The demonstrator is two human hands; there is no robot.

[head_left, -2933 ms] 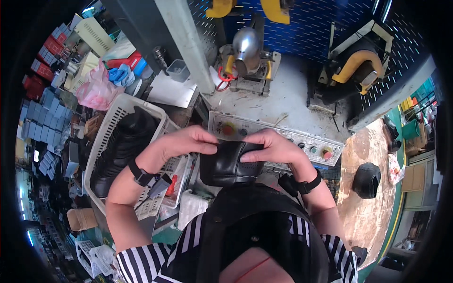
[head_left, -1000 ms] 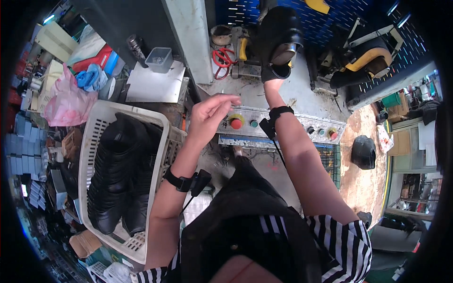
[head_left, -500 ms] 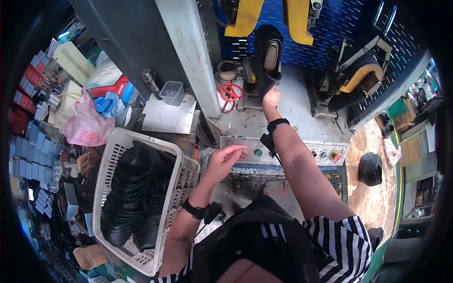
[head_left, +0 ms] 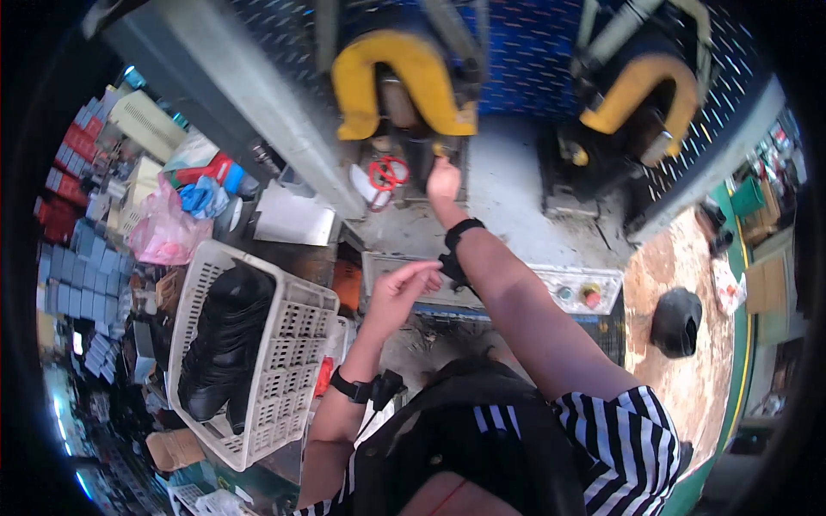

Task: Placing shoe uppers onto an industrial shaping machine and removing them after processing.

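At the left station of the machine, a yellow U-shaped pad [head_left: 392,53] surrounds a brownish last [head_left: 398,105]. A dark shoe upper [head_left: 418,162] seems to show below the last, blurred. My right hand [head_left: 443,181] reaches to the front of this station, its fingers closed beside the dark part; what they hold is too blurred to make out. Closer to me, my left hand [head_left: 403,291] hovers over the left part of the control panel [head_left: 525,288]. Its fingers are loosely bent together, with nothing visible in them.
Red-handled scissors [head_left: 387,174] lie left of my right hand. A white plastic crate [head_left: 284,365] at left holds stacked black shoe uppers [head_left: 225,344]. A second yellow pad [head_left: 645,90] sits at the right station. A red button [head_left: 591,297] marks the panel's right end; a black bag-like item [head_left: 677,322] stands beyond.
The yellow pad, previously two parted arms above the black shoe upper, now sits around the last. My right hand has left the upper's near end. The whole view has shifted.
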